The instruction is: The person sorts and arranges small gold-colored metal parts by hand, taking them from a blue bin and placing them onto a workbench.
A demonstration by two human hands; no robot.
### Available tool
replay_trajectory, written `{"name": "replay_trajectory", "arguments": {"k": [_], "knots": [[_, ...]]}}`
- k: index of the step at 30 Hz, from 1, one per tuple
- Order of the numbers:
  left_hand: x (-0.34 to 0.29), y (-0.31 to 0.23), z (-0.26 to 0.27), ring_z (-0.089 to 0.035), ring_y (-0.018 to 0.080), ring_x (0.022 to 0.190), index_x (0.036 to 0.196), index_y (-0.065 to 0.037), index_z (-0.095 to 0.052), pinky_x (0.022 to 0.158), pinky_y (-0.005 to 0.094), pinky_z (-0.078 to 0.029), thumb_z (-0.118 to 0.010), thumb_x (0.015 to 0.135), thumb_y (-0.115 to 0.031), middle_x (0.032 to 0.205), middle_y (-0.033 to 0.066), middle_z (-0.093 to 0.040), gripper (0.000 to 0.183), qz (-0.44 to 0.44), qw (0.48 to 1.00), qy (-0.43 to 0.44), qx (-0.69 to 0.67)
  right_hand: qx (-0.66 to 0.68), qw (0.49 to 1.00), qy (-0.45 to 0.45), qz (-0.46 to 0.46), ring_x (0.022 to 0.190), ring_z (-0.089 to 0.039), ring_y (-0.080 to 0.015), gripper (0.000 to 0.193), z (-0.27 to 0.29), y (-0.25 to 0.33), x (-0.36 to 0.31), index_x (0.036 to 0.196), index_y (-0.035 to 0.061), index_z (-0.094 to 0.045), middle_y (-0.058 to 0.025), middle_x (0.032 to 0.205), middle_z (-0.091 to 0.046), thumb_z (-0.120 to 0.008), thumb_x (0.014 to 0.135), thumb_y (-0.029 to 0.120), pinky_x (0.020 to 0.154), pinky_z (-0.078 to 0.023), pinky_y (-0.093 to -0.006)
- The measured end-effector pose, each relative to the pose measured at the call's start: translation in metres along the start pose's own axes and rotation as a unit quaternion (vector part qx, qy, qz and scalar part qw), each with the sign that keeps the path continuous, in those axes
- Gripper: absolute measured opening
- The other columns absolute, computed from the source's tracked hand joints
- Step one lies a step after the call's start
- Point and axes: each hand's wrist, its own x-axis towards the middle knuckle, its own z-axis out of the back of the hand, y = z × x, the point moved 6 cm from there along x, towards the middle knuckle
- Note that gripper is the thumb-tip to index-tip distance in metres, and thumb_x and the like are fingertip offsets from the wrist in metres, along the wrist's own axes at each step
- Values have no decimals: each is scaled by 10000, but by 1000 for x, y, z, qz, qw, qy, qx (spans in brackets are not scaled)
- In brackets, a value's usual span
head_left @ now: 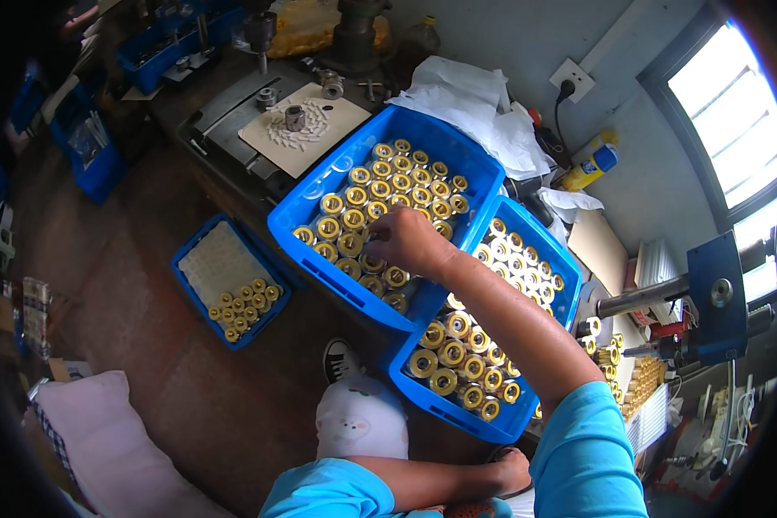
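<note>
My right hand (408,241) reaches into the upper blue bin (287,218). Its fingers are bent together and point down among round silver metal fittings with yellow, brass-like rings (350,244). What lies between the fingertips is hidden by the hand. Below my right forearm stands a second blue bin (410,378), with more of these fittings (458,325) standing in rows. My left forearm crosses low in front of me, and my left hand (511,471) rests beside the second bin's near end. The fingers of that hand are mostly hidden.
A smaller blue crate (184,269) with a few ringed fittings stands lower left. Behind the upper bin, a board (272,148) carries small pale pieces. A metal machine arm (643,296) juts in from the right. White plastic sheeting (457,99) lies behind; a pink cushion (104,432) sits lower left.
</note>
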Motion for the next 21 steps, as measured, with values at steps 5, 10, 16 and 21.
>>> {"name": "replay_trajectory", "arguments": {"k": [5,10,16,21], "knots": [[12,3,-18,-672,398,859,966,-68,-755,665,570,-525,-642,799,-172,951,174,-704,226,10,1000,0,-5,40,997,20,-58,848,-683,-323,235,1,2,1,959,4,-722,-207,931,-691,-714,785,161,794,-547,-368],[26,1,-31,-673,398,850,957,-78,-758,660,572,-530,-646,794,-167,944,170,-703,217,11,1000,-4,-13,-12,1000,-20,-19,879,-657,-359,248,-5,-1,0,920,-19,-686,-222,925,-654,-709,755,166,805,-535,-404],[36,-4,-40,-673,405,867,968,-82,-758,674,579,-531,-640,803,-169,971,165,-705,221,18,995,60,84,-61,995,-66,37,882,-638,-393,237,-8,8,-7,913,-21,-642,-227,951,-601,-675,747,144,803,-530,-433],[32,-4,-37,-671,416,878,983,-81,-754,681,583,-530,-628,814,-178,987,171,-706,231,25,995,42,89,-77,994,-60,51,869,-642,-387,232,-16,10,-5,902,-18,-637,-219,946,-605,-682,740,142,792,-533,-424]]}}
